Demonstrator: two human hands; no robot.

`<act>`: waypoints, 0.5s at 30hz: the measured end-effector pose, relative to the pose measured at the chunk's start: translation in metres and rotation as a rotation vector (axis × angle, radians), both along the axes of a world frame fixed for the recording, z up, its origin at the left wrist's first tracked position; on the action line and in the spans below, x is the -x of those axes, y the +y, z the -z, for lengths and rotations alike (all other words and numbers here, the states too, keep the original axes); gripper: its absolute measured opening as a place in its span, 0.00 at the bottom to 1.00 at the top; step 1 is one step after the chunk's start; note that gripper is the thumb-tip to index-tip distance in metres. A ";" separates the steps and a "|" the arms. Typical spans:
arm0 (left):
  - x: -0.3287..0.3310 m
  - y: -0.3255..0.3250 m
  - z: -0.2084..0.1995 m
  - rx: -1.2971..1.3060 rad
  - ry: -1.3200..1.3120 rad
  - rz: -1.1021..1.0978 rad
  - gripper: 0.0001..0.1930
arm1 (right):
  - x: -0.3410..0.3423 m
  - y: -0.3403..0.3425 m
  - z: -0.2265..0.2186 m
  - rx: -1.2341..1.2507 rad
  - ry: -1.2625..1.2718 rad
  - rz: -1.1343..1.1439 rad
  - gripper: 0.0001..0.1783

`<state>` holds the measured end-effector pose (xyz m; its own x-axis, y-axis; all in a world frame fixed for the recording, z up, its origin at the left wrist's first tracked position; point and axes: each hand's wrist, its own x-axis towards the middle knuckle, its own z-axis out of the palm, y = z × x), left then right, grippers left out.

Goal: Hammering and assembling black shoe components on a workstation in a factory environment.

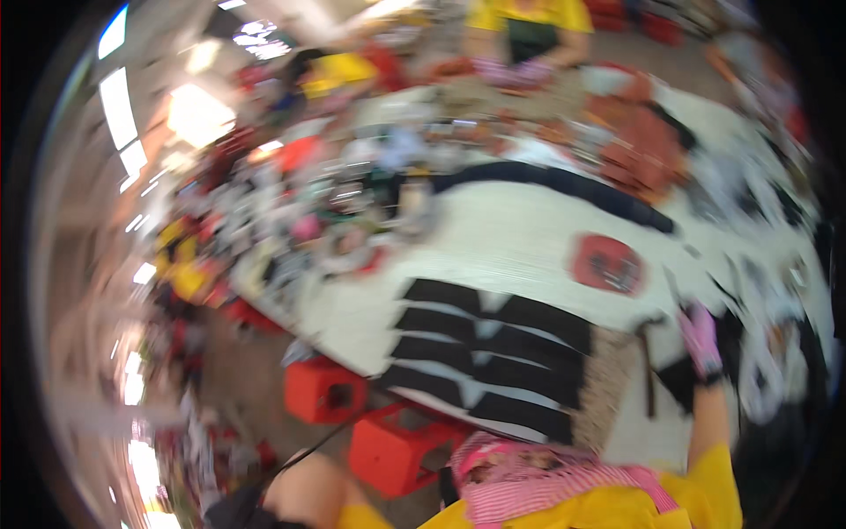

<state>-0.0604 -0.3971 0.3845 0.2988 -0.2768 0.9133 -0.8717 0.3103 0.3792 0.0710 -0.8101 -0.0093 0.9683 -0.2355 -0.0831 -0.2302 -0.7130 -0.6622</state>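
Pink glove fabric covers the person's right hand, stretched out over the right side of the white table; the fingers point away from the body, but they're too smeared for me to tell whether they grip anything. Just beside the wrist lies a small black piece, near the edge of the table, and next to that a hammer with its handle toward the person. I can't see the left hand, so its state I cannot tell. Left of the hammer is a mottled brown board, then black panels laid flat in two neat columns. Beyond them sit a red dish of small pieces and a long dark strip. Across the table, a co-worker in yellow wears pinkish gloves.
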 end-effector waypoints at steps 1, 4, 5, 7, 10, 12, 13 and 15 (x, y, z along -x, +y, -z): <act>0.007 0.008 0.001 0.050 -0.105 0.003 0.08 | 0.020 -0.003 0.017 -0.090 0.080 0.018 0.07; 0.012 0.030 -0.013 -0.042 0.078 0.218 0.13 | 0.065 0.010 0.001 -0.240 -0.004 0.051 0.06; 0.028 0.034 -0.018 -0.057 0.245 0.050 0.15 | 0.071 0.010 0.011 -0.332 -0.025 0.043 0.07; 0.054 0.052 -0.056 -0.349 0.513 -0.151 0.16 | 0.076 0.012 0.019 -0.499 -0.030 0.107 0.08; 0.077 0.075 -0.057 -0.332 0.454 -0.130 0.15 | 0.059 0.044 -0.002 -0.497 -0.033 0.110 0.10; 0.083 0.096 -0.048 -0.317 0.430 -0.094 0.14 | 0.046 0.061 -0.014 -0.481 -0.084 0.050 0.11; 0.084 0.107 -0.046 -0.311 0.415 -0.074 0.14 | 0.041 0.071 -0.022 -0.427 -0.094 0.048 0.11; 0.085 0.129 -0.040 -0.299 0.387 -0.028 0.13 | 0.034 0.074 -0.009 -0.378 -0.179 0.064 0.15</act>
